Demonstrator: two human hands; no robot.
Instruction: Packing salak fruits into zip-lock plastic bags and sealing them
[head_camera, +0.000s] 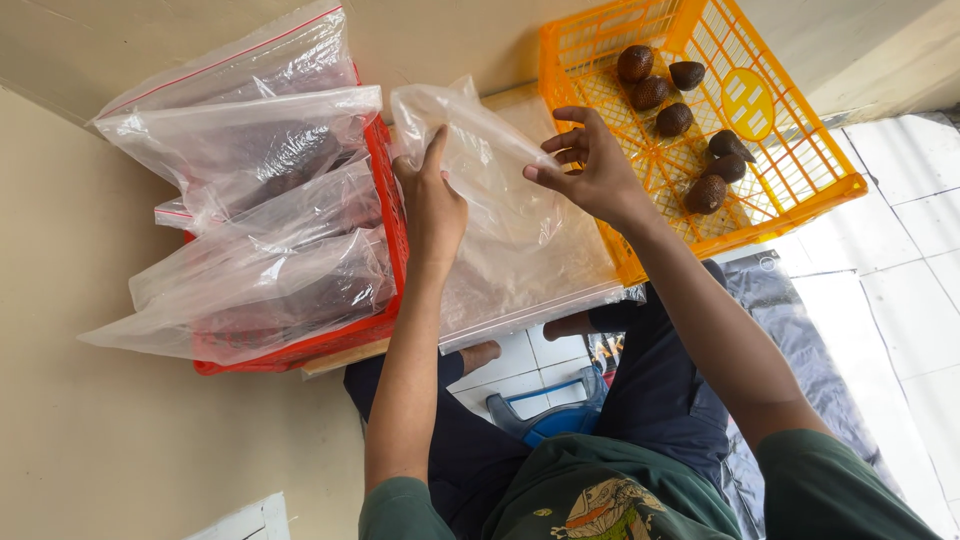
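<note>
Here, head view: person seated over a clear zip bag (520, 240), the landmark for all places below. Bag lies flat, empty as far as can be seen, zip edge toward the person, far end lifted and crumpled.

L hand (432, 200): on the bag's left part, palm down, thumb raised, fingers pinching or pressing the film near the far end; closed on the plastic, though exact grip is partly hidden by the hand itself.

R hand (590, 165): at the bag's right part, fingers spread and curled, thumb and forefinger nipping a fold of film; other fingers free.

Left of bag, touching or nearly so: red crate (385, 200) w/ several filled clear bags (260, 240), dark contents inside, stacked and overhanging the crate rim.

Right of bag, just beside: orange crate (790, 190) holding seven dark brown scaly fruits (675, 119), loose, grouped along its middle.

Near side of bag: person's knees in dark trousers, a blue stool (560, 415) below, white tiled floor (900, 280).

Risks (judgement): thin film may slip from the two-finger nip on the R, since grip area is small; layers may cling so the mouth fails to part; the overhanging filled bags could slide off the red crate if the L forearm nudges them.
</note>
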